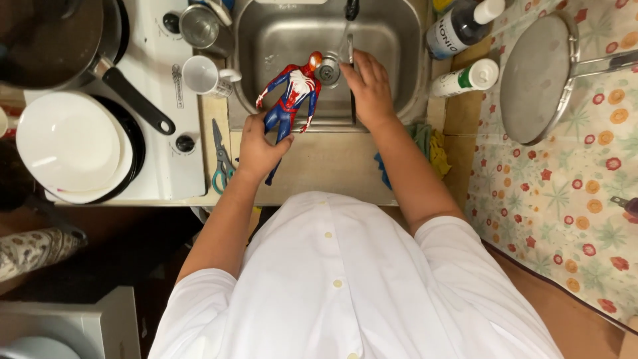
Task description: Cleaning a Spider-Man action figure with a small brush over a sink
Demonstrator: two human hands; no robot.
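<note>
Gripping, with the left hand [258, 147], the legs of a red-and-blue action figure [290, 96] and tilting its long axis head-first toward the sink [392, 46] drain, while resting the right hand [367, 86], fingers loosely spread, just beside it under the tap.

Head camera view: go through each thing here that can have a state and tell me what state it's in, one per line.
Action figure: gripped by the legs, held over the sink.
Left hand: closed on the figure.
Right hand: reaching into the sink, under the tap; grip unclear.
White mug: lying on its side.
Scissors: closed, flat on the counter.
White plates: stacked.
Two bottles: capped, lying down.
</note>
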